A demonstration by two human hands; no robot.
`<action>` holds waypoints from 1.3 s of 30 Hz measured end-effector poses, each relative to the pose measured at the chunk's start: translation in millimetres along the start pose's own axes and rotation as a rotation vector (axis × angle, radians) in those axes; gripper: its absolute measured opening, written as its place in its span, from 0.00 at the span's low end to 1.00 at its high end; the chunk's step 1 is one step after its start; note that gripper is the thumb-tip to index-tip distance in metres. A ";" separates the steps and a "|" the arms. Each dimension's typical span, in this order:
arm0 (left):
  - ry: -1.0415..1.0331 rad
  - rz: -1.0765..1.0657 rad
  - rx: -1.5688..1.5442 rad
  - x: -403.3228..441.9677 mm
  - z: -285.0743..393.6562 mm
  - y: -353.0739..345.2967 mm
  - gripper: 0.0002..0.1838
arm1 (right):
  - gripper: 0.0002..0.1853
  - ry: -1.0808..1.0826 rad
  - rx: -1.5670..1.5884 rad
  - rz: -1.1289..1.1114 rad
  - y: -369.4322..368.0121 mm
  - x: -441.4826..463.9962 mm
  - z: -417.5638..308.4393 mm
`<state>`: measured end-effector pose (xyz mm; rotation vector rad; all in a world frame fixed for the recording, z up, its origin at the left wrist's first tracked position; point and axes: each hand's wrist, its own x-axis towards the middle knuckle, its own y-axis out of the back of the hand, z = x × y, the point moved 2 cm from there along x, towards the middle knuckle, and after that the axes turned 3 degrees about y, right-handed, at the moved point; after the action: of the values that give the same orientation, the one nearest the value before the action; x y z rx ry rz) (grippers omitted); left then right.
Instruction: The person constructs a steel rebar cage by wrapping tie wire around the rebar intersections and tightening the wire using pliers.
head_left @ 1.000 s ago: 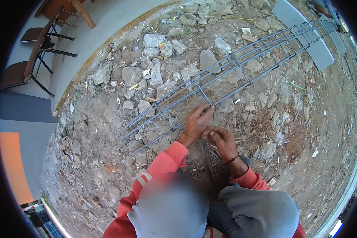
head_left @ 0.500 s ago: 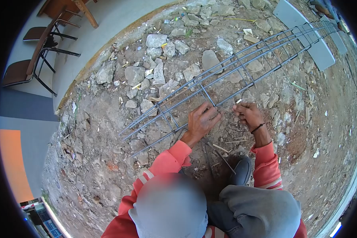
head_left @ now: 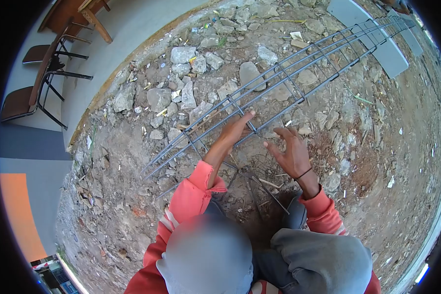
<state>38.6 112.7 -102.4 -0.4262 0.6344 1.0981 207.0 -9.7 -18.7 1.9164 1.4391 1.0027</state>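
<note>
A long steel rebar cage (head_left: 289,78), made of bars with square stirrups, runs diagonally above the rubble. My left hand (head_left: 234,130) reaches in among its bars by a stirrup near the lower end. One finger stretches out to the right; the others are partly hidden. To the right of that stirrup, my right hand (head_left: 293,153) is open, thumb and fingers spread and apart from the bars. Between my feet lies a dark metal tool with two long handles (head_left: 252,181), like tying nippers, its head just below the cage.
Broken stones (head_left: 159,99) and litter cover the dirt ground. A pale board (head_left: 389,56) lies under the cage's far end. Chairs (head_left: 22,103) and a wooden table (head_left: 95,22) stand on the concrete floor at upper left.
My left hand has moved up and left, further in among the bars, with a finger now extended. My right hand has shifted left and down, and its fingers have opened from a pinch.
</note>
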 end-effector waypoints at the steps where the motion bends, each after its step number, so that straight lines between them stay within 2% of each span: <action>1: 0.002 0.002 -0.008 3.2 6.3 -6.1 0.37 | 0.25 -0.015 0.025 -0.088 -10.4 8.5 -1.5; 3: -0.028 -0.003 -0.011 9.3 17.5 -19.9 0.26 | 0.26 -0.028 0.048 -0.181 -22.4 13.1 -6.0; 6: 0.000 0.020 0.154 35.8 3.0 -13.0 0.21 | 0.24 -0.042 -0.018 -0.212 -30.8 10.0 -18.7; 7: 0.001 0.022 0.148 34.0 4.0 -14.2 0.21 | 0.23 -0.056 -0.075 -0.184 -27.3 6.7 -27.1; 9: -0.136 0.120 0.455 29.8 6.1 -16.8 0.18 | 0.21 -0.072 -0.133 -0.163 -28.8 3.8 -28.9; 13: -0.127 0.113 0.474 19.9 19.9 -22.9 0.18 | 0.15 -0.136 0.016 -0.079 -45.8 -0.1 -9.0; 15: 0.011 0.145 0.393 11.7 23.5 -24.9 0.16 | 0.13 -0.152 0.068 -0.074 -51.2 -1.3 -4.3; 17: -0.031 0.188 0.403 15.6 17.5 -25.3 0.16 | 0.12 -0.486 0.428 -0.198 -59.0 -1.6 3.8; 18: -0.073 0.228 0.416 14.4 16.5 -25.7 0.16 | 0.12 -0.488 0.427 -0.202 -60.1 -2.1 7.0; 20: -0.060 0.196 0.366 13.2 13.6 -30.1 0.18 | 0.11 -0.937 1.155 -0.277 -67.5 -8.7 17.1; 21: -0.049 0.166 0.317 11.1 14.9 -32.4 0.20 | 0.11 -0.938 1.152 -0.276 -69.1 -9.6 21.6; 22: -0.048 0.165 0.314 8.9 16.4 -33.0 0.20 | 0.11 -1.039 1.320 -0.301 -73.0 -12.3 25.1; 23: -0.054 0.149 0.287 6.8 18.0 -33.0 0.15 | 0.10 -1.137 1.490 -0.325 -75.7 -14.3 27.5; 24: -0.060 0.134 0.261 5.8 18.0 -33.6 0.11 | 0.10 -1.139 1.487 -0.325 -75.9 -14.7 30.3; 25: -0.058 0.133 0.259 22.0 4.3 -33.0 0.11 | 0.10 -1.166 1.543 -0.373 -76.8 -16.0 31.4; 27: -0.032 0.077 0.052 45.5 -13.4 -32.7 0.12 | 0.10 -1.195 1.597 -0.426 -77.5 -19.1 33.2; 28: -0.032 0.082 0.049 47.7 -16.2 -32.9 0.12 | 0.10 -1.170 1.638 -0.443 -77.4 -18.7 33.8; 30: -0.096 0.065 0.113 45.0 -17.8 -33.3 0.20 | 0.10 -1.146 1.677 -0.474 -81.3 -21.0 38.1; 32: -0.075 0.115 0.110 27.2 -4.1 -36.5 0.18 | 0.10 -1.124 1.851 -0.513 -89.4 -24.8 45.1; 34: -0.053 0.177 0.105 23.6 -2.2 -35.6 0.16 | 0.10 -1.132 1.865 -0.529 -90.5 -26.1 44.0; 36: -0.086 0.138 0.101 27.4 -6.6 -36.6 0.12 | 0.11 -1.111 1.842 -0.503 -90.5 -27.6 47.6; 37: -0.133 0.141 0.018 26.9 -11.4 -36.0 0.15 | 0.11 -1.100 1.831 -0.485 -91.0 -27.7 49.4; 39: -0.092 0.174 0.055 30.9 -11.1 -38.0 0.15 | 0.11 -1.109 1.889 -0.521 -90.9 -27.9 49.9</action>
<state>80.1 111.6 -130.8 -0.2750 0.6277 1.2555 192.6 -9.6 -125.2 1.9017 1.8237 -2.0801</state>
